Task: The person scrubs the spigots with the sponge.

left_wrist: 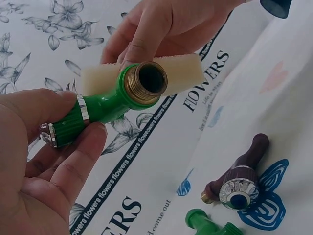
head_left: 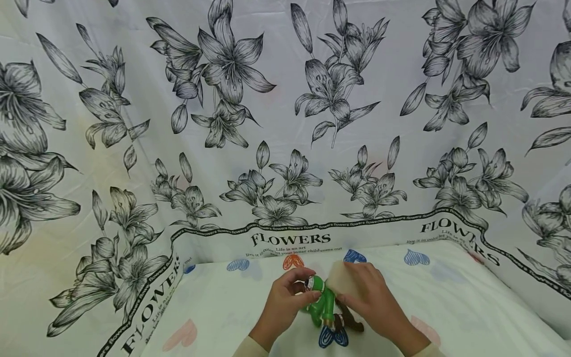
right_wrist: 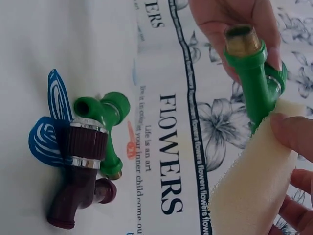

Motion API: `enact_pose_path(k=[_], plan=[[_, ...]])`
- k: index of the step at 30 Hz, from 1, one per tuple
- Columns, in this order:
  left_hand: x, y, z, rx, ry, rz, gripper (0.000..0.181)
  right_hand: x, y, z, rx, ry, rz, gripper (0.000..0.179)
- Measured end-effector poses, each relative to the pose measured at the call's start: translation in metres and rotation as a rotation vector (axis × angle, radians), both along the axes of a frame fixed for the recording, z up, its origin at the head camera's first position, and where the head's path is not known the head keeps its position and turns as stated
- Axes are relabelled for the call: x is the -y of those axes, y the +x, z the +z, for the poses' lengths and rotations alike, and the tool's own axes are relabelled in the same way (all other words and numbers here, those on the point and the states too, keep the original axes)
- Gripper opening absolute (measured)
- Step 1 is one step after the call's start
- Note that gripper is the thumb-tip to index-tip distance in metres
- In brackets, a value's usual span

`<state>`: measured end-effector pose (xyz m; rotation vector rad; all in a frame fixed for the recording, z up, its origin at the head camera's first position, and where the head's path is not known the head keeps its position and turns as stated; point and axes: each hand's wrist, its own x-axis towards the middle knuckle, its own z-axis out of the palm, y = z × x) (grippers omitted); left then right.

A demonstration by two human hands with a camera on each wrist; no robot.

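My left hand (head_left: 280, 303) pinches the ribbed green handle of a green water tap (left_wrist: 105, 108) between thumb and fingers. In the left wrist view the tap's brass threaded end faces the camera. My right hand (head_left: 376, 300) grips a cream-coloured sponge (right_wrist: 252, 181) with the thumb on one face and fingers on the other. The sponge lies against the body of the held tap and covers part of it in the right wrist view. Below the hands lie a second green tap (right_wrist: 113, 139) and a dark maroon tap (right_wrist: 84, 171) with a silver-trimmed handle, close together.
The taps lie on a white cloth (head_left: 214, 297) printed with coloured hearts, beside a blue butterfly-like print (left_wrist: 269, 205). A white curtain (head_left: 276, 124) with black flower drawings and a lettered border hangs behind and along both sides.
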<state>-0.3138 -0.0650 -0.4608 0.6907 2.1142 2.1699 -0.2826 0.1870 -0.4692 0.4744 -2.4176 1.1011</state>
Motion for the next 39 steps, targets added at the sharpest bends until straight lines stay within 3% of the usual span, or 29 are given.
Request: enact_pose_path(k=[3, 7, 14, 17, 20, 24, 30, 35, 39], plan=[[0.0, 0.001, 0.0, -0.009, -0.006, -0.012, 0.039, -0.002, -0.002, -0.001, 0.028, -0.032, -0.006, 0.071], [0.001, -0.001, 0.0, -0.017, -0.008, -0.01, 0.04, 0.003, 0.003, 0.001, 0.134, -0.067, 0.017, 0.071], [0.004, -0.003, 0.0, -0.041, -0.042, 0.047, 0.041, 0.019, 0.017, 0.006, 0.201, -0.077, 0.098, 0.068], [0.006, -0.005, -0.001, -0.035, -0.033, 0.08, 0.043, 0.023, 0.023, 0.004, 0.168, -0.036, 0.163, 0.067], [0.007, -0.006, -0.001, -0.033, -0.015, 0.103, 0.043, 0.025, 0.029, 0.0, 0.081, 0.026, 0.239, 0.066], [0.008, -0.006, -0.001, -0.015, 0.002, 0.103, 0.044, 0.026, 0.031, -0.003, -0.01, 0.058, 0.265, 0.064], [0.01, -0.006, -0.001, 0.077, 0.084, 0.065, 0.047, 0.024, 0.032, 0.005, 0.085, -0.022, 0.255, 0.066], [0.012, -0.007, -0.001, 0.149, 0.166, 0.025, 0.048, 0.024, 0.037, 0.014, 0.208, -0.189, 0.268, 0.064], [0.014, -0.007, -0.002, 0.194, 0.209, 0.001, 0.048, 0.024, 0.039, 0.015, 0.233, -0.251, 0.296, 0.065]])
